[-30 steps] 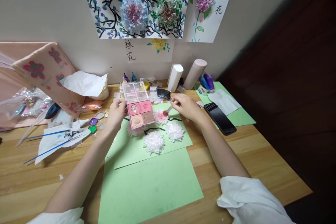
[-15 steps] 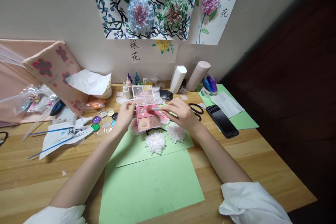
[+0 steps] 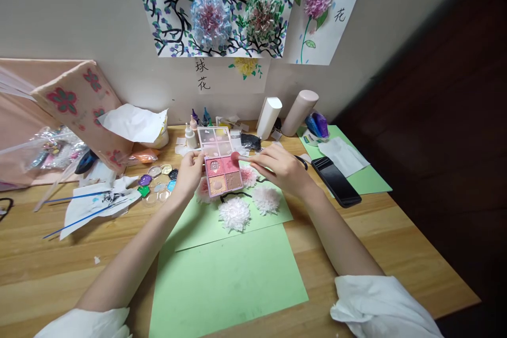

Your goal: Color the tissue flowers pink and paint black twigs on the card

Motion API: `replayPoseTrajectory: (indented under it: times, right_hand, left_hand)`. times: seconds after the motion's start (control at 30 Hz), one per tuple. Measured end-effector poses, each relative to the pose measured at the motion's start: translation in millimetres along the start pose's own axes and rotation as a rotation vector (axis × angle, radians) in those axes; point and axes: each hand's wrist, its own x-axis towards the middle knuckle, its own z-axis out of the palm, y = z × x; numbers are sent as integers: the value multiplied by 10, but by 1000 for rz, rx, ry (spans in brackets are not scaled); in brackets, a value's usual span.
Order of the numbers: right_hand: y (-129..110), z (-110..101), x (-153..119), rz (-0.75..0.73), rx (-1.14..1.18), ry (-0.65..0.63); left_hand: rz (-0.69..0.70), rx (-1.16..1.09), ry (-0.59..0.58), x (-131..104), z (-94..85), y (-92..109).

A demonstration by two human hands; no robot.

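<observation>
1. Your left hand (image 3: 191,173) has its fingers closed on the left edge of a pink, square, four-pan powder palette (image 3: 223,175); its clear four-window lid (image 3: 216,141) stands open toward 12 o'clock.
2. Your right hand (image 3: 283,168) pinches, with its fingers narrow, the pale handle of a small brush with a rounded pink head (image 3: 235,157). That head sits at the palette's 2 o'clock corner, by the pink pan; whether it touches the powder, you cannot tell.
3. The palette is above a light green paper sheet (image 3: 198,229), which overlaps a second light green sheet (image 3: 229,280) toward 6 o'clock.
4. Around the palette, a fluffy white flower (image 3: 234,215) lies between 5 and 6 o'clock, and a fluffy, faintly pink flower (image 3: 266,199) at 4. A pink-centred fluffy flower (image 3: 249,175) shows at 3, and another pinkish one (image 3: 203,190) peeks out at 8.
5. On the wooden surface (image 3: 396,243), a black phone (image 3: 336,182) lies farther out at 3 o'clock, small coloured paint pots (image 3: 144,180) at 9, and a white upright container (image 3: 269,118) stands at 1.
</observation>
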Motion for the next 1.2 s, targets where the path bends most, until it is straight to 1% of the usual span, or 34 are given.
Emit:
replayPoseTrajectory:
  times: [0.13, 0.27, 0.33, 0.43, 0.5, 0.6, 0.67, 0.73, 0.83, 0.9, 1.0, 1.13, 1.2]
  right_hand:
    - [22, 35, -5, -18, -25, -86]
    - [34, 10, -14, -21, -9, -172]
    - [34, -12, -17, -11, -7, -179]
    - [20, -24, -16, 0, 5, -132]
    - [6, -13, -14, -18, 17, -130]
    - [-2, 5, -20, -40, 16, -214]
    - [4, 4, -28, -17, 3, -257]
    - [10, -5, -33, 4, -2, -241]
    - [5, -19, -32, -23, 26, -182]
    - [-2, -30, -29, -43, 45, -206]
    - [-2, -50, -33, -15, 19, -251]
    - [14, -63, -39, -2, 24, -201]
    - [26, -60, -40, -13, 59, -220]
  left_hand:
    - [-12, -14, -33, 7, 32, -85]
    - [-8, -1, -35, 30, 23, -131]
    - [-3, 11, -37, 42, 10, -141]
    - [5, 24, -40, 50, -1, -147]
    - [10, 27, -41, 49, -2, -150]
    - [14, 30, -41, 44, -1, -154]
    - [14, 31, -38, 44, -4, -154]
    - [13, 30, -32, 47, -7, -146]
    - [7, 21, -20, 47, -8, -120]
    - [2, 13, -13, 44, -6, -97]
    - [-6, 7, -2, 34, -2, -65]
    - [-12, 11, 15, 23, -3, -32]
    - [-7, 14, 24, 23, -10, -14]
